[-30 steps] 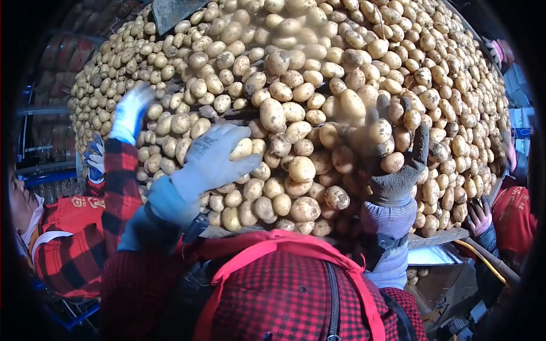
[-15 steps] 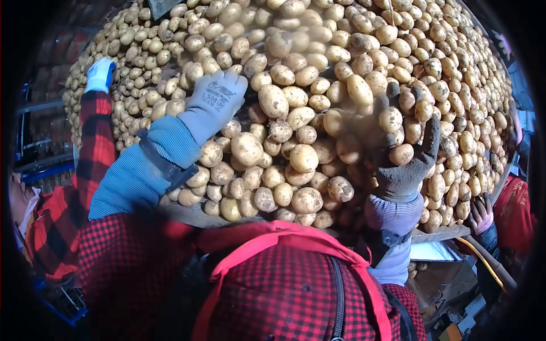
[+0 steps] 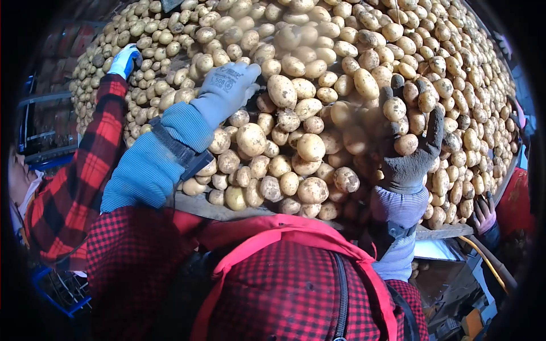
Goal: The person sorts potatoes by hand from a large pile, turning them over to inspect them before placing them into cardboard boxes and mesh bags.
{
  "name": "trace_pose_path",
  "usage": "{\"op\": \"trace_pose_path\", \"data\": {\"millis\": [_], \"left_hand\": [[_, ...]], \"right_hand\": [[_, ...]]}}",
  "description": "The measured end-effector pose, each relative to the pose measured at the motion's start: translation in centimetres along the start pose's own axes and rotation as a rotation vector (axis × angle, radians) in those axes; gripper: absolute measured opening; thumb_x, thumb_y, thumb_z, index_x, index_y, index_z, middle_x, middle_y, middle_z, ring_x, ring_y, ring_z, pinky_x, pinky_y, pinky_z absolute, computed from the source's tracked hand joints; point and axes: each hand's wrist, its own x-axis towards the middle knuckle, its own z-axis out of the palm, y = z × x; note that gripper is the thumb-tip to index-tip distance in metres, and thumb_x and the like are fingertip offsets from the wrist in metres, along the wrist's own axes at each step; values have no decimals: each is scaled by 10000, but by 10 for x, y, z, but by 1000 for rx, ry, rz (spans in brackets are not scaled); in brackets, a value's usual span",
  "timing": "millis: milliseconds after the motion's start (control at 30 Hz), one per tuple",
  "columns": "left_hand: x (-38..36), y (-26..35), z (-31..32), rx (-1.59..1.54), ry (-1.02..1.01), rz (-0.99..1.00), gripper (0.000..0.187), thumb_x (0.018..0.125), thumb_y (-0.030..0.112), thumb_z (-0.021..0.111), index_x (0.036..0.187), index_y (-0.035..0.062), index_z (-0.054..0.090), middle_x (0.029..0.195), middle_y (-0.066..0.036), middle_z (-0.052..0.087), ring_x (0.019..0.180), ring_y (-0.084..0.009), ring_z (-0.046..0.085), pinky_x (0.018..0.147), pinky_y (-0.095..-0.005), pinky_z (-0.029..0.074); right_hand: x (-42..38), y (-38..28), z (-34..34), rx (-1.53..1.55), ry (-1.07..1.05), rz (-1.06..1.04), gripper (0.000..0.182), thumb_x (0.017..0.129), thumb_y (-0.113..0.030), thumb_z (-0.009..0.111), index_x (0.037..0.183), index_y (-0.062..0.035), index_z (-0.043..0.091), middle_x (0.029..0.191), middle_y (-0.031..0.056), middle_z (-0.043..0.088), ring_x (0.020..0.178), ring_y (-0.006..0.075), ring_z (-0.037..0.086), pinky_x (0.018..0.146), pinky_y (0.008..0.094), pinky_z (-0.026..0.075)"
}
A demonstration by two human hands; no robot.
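My left hand [image 3: 226, 91], in a pale grey glove with printing on its back, lies over the pile of potatoes [image 3: 311, 148] left of centre. Its fingers are bent down and close together. Their tips, and anything beneath them, are hidden. At right, my right hand [image 3: 410, 162] wears a dark, soiled glove and faces palm up, thumb toward the right. Several potatoes rest in it, including one on the palm [image 3: 405, 145] and one by the fingers [image 3: 394, 109]. The potatoes are yellowish, many smeared with soil.
A wooden edge [image 3: 219, 208] borders the pile on my side. On the left, a co-worker's gloved hand [image 3: 125, 61] touches smaller potatoes. Another person's hand [image 3: 484, 215] is at the right edge. Below it run a yellow cable [image 3: 483, 256] and a box [image 3: 435, 278].
The view has shifted slightly, so the pile appears a little higher and farther right. The co-worker's hand at left has moved right. My right hand still holds the same potatoes.
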Motion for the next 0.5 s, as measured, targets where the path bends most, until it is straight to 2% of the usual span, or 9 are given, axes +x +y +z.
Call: {"op": "trace_pose_path", "data": {"millis": [67, 100, 133, 167, 267, 300, 333, 400, 500], "left_hand": [[-1, -2, -4, 4, 9, -8, 333, 939, 281, 713, 1210, 100, 640, 1109, -141, 698, 992, -328, 689, 815, -448, 562], [-4, 1, -15, -243, -40, -130, 359, 933, 280, 717, 1240, 105, 656, 1129, -135, 711, 988, -301, 697, 829, -433, 562], [-10, 5, -23, -488, -92, -253, 386, 927, 279, 721, 1270, 109, 672, 1149, -128, 725, 985, -273, 704, 842, -419, 562], [-23, 11, -27, -515, 24, -136, 370, 923, 265, 723, 1261, 116, 700, 1124, -114, 735, 977, -258, 706, 850, -401, 557], [-68, 21, -23, -515, 112, 99, 278, 933, 198, 713, 1197, 120, 749, 1069, -94, 742, 980, -257, 706, 862, -381, 551], [-81, 23, -26, -518, 115, 89, 278, 933, 198, 713, 1197, 120, 749, 1069, -94, 742, 980, -257, 706, 862, -381, 551], [-92, 24, -31, -473, 117, 42, 251, 932, 169, 712, 1174, 116, 755, 1065, -98, 740, 981, -266, 705, 864, -378, 551], [-107, 20, -34, -429, 122, -4, 226, 931, 141, 712, 1150, 112, 761, 1062, -102, 737, 982, -275, 704, 866, -376, 551], [-122, 13, -38, -585, 120, -310, 249, 941, 110, 728, 1186, 74, 743, 1111, -91, 742, 1029, -213, 697, 890, -330, 549]], "right_hand": [[-12, 7, 21, 982, 35, 383, 482, 1135, -248, 334, 1549, -29, 447, 1554, 176, 527, 1465, 303, 478, 1263, 465, 308], [-8, 5, 13, 982, 35, 383, 482, 1135, -248, 334, 1549, -29, 447, 1554, 176, 527, 1465, 303, 478, 1263, 465, 308], [-3, 0, 2, 376, -71, 170, 465, 1129, -257, 340, 1534, -96, 501, 1561, 110, 536, 1460, 256, 488, 1252, 448, 310], [0, -4, -5, -228, -168, -47, 459, 1123, -265, 345, 1519, -163, 554, 1568, 45, 545, 1456, 208, 498, 1241, 431, 312], [3, -7, -6, -396, -148, -84, 441, 1113, -268, 363, 1468, -274, 625, 1565, -33, 551, 1451, 186, 501, 1224, 427, 309], [5, -11, -10, -492, -196, -125, 468, 1116, -293, 363, 1529, -170, 545, 1576, 33, 538, 1462, 192, 487, 1242, 434, 306], [5, -10, -6, -490, -194, -133, 468, 1116, -293, 363, 1529, -170, 545, 1576, 33, 538, 1462, 192, 487, 1242, 434, 306], [5, -5, 3, 619, 88, 190, 579, 982, -304, 671, 1416, 45, 512, 1349, 149, 689, 1287, 255, 631, 1157, 400, 423], [6, -20, -7, 382, 28, 12, 544, 1028, -302, 599, 1459, 16, 497, 1374, 159, 667, 1311, 264, 611, 1134, 416, 455]]}}
